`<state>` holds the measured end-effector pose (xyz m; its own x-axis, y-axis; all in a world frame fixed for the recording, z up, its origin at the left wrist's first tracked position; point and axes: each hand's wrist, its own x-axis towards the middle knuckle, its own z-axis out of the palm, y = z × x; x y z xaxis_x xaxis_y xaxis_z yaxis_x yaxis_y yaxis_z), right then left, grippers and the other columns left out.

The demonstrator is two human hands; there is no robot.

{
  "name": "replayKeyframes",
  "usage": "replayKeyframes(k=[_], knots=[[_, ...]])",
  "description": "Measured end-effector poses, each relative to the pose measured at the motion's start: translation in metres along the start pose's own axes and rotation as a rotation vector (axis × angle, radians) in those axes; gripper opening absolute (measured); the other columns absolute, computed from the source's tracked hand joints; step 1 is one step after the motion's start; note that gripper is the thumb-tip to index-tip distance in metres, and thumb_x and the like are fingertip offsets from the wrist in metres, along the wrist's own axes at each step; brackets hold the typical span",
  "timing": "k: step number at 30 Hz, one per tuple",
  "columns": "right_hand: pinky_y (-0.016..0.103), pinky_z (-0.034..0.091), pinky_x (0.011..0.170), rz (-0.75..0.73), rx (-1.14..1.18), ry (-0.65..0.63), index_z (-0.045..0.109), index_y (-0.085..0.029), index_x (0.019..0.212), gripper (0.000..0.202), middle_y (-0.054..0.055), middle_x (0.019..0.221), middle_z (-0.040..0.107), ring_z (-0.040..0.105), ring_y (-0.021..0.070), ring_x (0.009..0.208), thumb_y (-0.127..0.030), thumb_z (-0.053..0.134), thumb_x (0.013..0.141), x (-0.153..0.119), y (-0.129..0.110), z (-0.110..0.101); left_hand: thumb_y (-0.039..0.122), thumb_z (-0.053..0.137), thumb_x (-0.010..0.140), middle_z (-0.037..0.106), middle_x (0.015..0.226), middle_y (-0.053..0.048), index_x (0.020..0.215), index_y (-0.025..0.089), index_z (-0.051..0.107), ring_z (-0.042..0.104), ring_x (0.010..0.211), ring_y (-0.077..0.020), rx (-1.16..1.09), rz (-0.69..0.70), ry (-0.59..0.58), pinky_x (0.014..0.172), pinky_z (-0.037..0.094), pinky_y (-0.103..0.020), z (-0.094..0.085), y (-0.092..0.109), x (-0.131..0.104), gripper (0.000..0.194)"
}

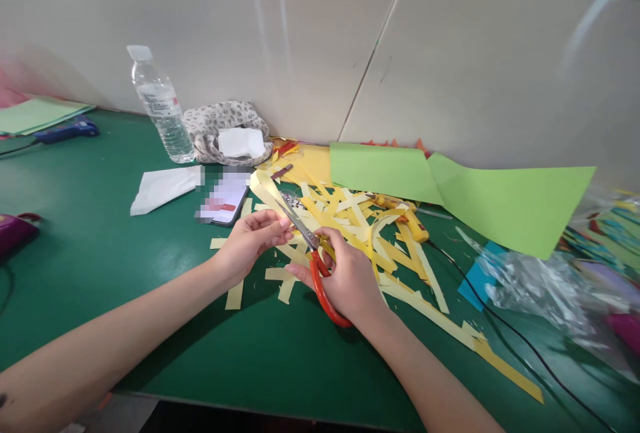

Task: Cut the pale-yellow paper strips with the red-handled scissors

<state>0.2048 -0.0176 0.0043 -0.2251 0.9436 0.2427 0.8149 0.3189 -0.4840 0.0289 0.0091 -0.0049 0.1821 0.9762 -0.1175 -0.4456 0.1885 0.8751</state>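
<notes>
My left hand (257, 239) pinches a pale yellow paper strip (265, 189) that bends up in a loop above the fingers. In my right hand (350, 273) is a pair of scissors (320, 279) with red handles, its metal blades pointing up and left. The blades lie at the strip, close to my left fingertips; whether they touch the paper I cannot tell. Beneath and beyond both hands, many cut yellow paper strips (350, 219) are scattered over the green table (150, 326).
Behind the hands stand a water bottle (163, 113), a spotted pouch (225, 119) and a phone (225, 199). A yellow glue gun (413, 223) with a black cord lies among the strips. Green paper sheets (510, 196) lean by the wall; crumpled clear plastic (540, 293) is at right.
</notes>
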Motion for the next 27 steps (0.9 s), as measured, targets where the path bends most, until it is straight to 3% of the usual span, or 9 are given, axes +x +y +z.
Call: replayKeyframes(k=[10,27], knots=[[0.021,0.033,0.044,0.01,0.148,-0.047,0.049,-0.023,0.099,0.043,-0.008,0.052,0.04,0.037,0.0102,0.044,-0.049,0.064,0.068,-0.0004,0.0018,-0.0002,0.024,0.073,0.067,0.067,0.064,0.0,0.07,0.015,0.064,0.062,0.062,-0.0085,0.02,-0.021,-0.001,0.064,0.049,-0.019,0.0002,0.0032,0.0006,0.012],[0.023,0.038,0.047,0.024,0.159,-0.005,0.05,-0.023,0.1,0.044,-0.006,0.055,0.048,0.043,0.0111,0.046,-0.047,0.065,0.068,0.0002,0.0034,0.0023,0.024,0.072,0.068,0.068,0.069,0.001,0.072,0.016,0.064,0.064,0.069,-0.01,-0.008,-0.038,-0.016,0.066,0.05,-0.019,0.0012,0.0034,0.0005,0.012]])
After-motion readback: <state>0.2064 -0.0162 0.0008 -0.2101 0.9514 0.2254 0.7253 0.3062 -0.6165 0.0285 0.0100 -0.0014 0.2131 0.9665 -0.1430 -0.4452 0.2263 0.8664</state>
